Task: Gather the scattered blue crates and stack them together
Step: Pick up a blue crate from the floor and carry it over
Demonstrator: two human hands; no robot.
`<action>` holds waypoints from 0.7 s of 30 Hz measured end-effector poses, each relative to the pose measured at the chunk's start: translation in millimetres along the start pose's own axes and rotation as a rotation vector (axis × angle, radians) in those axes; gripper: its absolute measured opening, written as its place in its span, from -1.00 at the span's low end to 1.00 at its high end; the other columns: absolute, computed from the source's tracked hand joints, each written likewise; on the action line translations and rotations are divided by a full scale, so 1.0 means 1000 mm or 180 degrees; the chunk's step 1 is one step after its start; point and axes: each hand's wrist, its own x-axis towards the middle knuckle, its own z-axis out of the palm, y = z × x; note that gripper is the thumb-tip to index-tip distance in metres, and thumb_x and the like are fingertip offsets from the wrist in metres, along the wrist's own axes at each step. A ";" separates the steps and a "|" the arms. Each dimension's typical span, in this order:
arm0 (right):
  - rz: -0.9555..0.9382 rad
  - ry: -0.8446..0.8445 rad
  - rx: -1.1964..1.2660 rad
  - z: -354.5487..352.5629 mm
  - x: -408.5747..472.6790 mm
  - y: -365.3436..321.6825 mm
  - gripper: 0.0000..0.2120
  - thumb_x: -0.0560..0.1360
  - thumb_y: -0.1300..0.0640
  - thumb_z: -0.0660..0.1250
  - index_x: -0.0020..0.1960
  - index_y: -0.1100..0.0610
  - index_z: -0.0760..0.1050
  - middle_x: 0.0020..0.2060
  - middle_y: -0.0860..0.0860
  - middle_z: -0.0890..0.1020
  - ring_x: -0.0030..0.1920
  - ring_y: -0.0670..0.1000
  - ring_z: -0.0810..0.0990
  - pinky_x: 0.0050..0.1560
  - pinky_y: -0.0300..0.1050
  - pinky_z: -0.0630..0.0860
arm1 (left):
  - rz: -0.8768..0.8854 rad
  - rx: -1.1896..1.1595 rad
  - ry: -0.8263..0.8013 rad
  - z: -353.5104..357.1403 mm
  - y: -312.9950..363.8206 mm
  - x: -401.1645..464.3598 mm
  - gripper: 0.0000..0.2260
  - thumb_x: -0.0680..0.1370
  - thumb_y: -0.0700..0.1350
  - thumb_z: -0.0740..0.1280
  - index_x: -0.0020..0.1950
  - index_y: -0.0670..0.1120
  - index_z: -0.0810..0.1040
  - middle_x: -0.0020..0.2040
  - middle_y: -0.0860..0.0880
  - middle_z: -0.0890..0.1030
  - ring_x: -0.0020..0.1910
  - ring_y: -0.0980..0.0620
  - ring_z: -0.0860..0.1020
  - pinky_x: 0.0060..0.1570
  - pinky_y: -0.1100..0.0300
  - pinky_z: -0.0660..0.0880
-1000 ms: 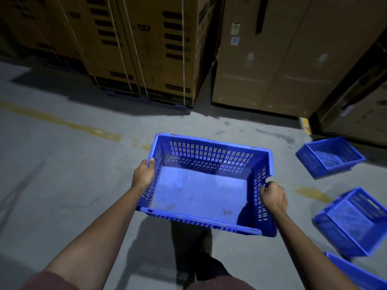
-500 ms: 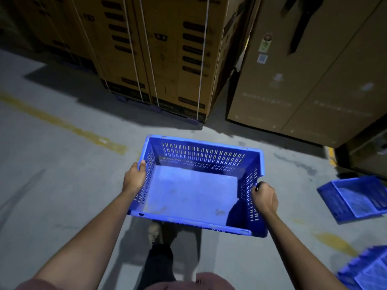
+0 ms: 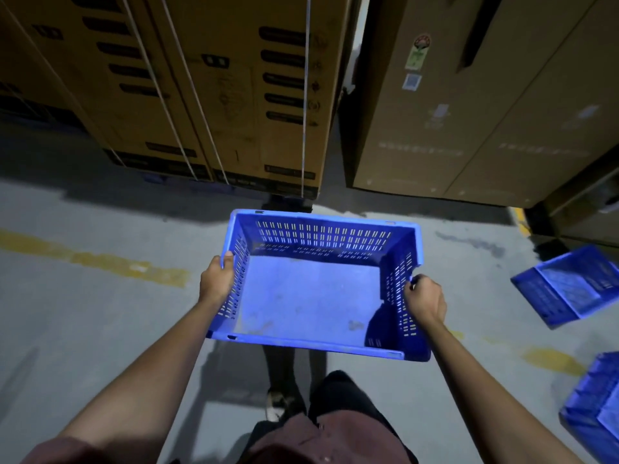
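A: Nearest the camera?
B: Dark red shirt hem, dark trousers, one shoe [image 3: 275, 404] on the grey concrete floor [image 3: 83, 329]. Two bare forearms reach forward.

A: Hands?
B: Left hand [image 3: 216, 283] closed over the left rim of a blue crate [image 3: 311, 296], fingers curled onto the slotted wall. Right hand [image 3: 424, 300] clenched on the right rim. Crate is held off the floor between them, open side up, nothing inside, a few smudges on its bottom.

A: Other crates?
B: Two, both on the floor to the right, well apart from the held one. Near crate [image 3: 594, 406] is cut by the frame's lower right edge. Far crate [image 3: 566, 286] sits tilted, further back.

A: Beyond that?
B: Worn yellow line [image 3: 100, 261] across the floor. Then strapped cardboard cartons [image 3: 207, 95] left, plain cartons [image 3: 469, 112] right, a dark gap between them.
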 end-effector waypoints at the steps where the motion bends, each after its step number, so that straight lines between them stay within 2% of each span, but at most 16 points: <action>1: 0.0025 -0.0009 0.0006 0.005 0.007 -0.011 -0.81 0.60 0.10 0.29 -0.01 0.20 0.59 0.01 0.26 0.70 0.00 0.32 0.67 -0.11 0.02 0.46 | 0.0016 0.0004 -0.0019 -0.001 0.005 0.015 -0.52 0.74 0.20 0.09 0.19 -0.20 0.53 0.17 -0.33 0.63 0.16 -0.36 0.59 -0.01 0.02 0.35; 6: 0.0099 -0.0039 -0.0015 0.035 0.054 -0.055 -0.81 0.62 0.10 0.28 0.01 0.20 0.60 0.02 0.25 0.70 0.00 0.32 0.68 -0.11 0.02 0.45 | -0.0042 0.0069 -0.0054 0.003 0.021 0.086 -0.51 0.73 0.22 0.09 0.20 -0.19 0.54 0.18 -0.34 0.63 0.20 -0.37 0.59 0.01 0.00 0.35; 14: 0.0122 -0.0138 -0.0050 0.084 0.136 -0.107 -0.85 0.62 0.12 0.28 -0.02 0.18 0.57 -0.02 0.24 0.70 -0.05 0.32 0.67 -0.12 0.03 0.50 | -0.0193 0.0044 -0.0118 0.029 0.033 0.185 -0.54 0.74 0.22 0.09 0.13 -0.16 0.53 0.05 -0.25 0.62 0.08 -0.29 0.57 -0.01 0.02 0.34; 17: 0.0175 -0.0156 -0.0120 0.114 0.164 -0.124 -0.86 0.63 0.12 0.30 0.02 0.16 0.58 -0.03 0.20 0.70 -0.04 0.30 0.67 -0.13 0.01 0.47 | -0.0218 0.0030 -0.0165 0.045 0.028 0.228 -0.54 0.74 0.22 0.09 0.13 -0.14 0.53 0.00 -0.16 0.59 -0.01 -0.20 0.51 -0.01 0.02 0.35; 21: 0.0239 -0.0120 -0.0047 0.177 0.206 -0.135 -0.87 0.63 0.13 0.31 0.09 0.15 0.60 0.01 0.20 0.70 -0.01 0.29 0.68 -0.12 0.01 0.47 | -0.0224 -0.0002 -0.0271 0.085 0.004 0.297 -0.54 0.73 0.25 0.09 0.14 -0.12 0.53 0.00 -0.13 0.61 -0.03 -0.19 0.53 -0.01 0.01 0.39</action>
